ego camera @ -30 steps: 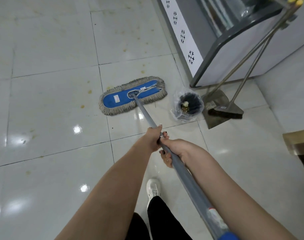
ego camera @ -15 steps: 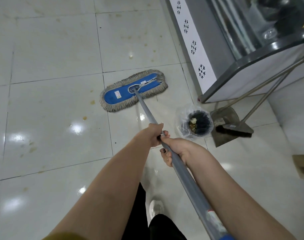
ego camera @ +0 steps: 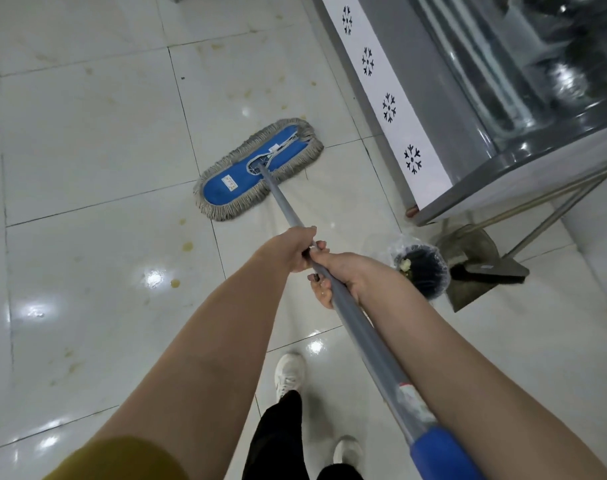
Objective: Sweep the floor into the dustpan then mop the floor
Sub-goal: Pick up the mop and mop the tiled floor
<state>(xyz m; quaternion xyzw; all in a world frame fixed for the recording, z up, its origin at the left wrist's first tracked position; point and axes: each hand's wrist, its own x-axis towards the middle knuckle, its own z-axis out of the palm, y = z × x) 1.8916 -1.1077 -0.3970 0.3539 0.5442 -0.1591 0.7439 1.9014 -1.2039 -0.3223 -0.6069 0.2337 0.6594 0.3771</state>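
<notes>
On the grey pole, your left hand (ego camera: 288, 251) is wrapped just ahead of your right hand (ego camera: 341, 277), both curled tight round the mop handle (ego camera: 284, 202) and touching each other. Over the last second you've pushed the mop head (ego camera: 257, 169) forward, away from the lined bin (ego camera: 425, 271) and the dustpan (ego camera: 468, 275) parked by the cabinet (ego camera: 444, 109). Sweeping looks done and mopping is under way — but the yellow stains (ego camera: 187, 247) left of the head are still unwiped.

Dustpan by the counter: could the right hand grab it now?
Probably not yet. The right hand grips the mop handle, and the dustpan lies on the floor beyond the bin; it would have to let go and stoop.
</notes>
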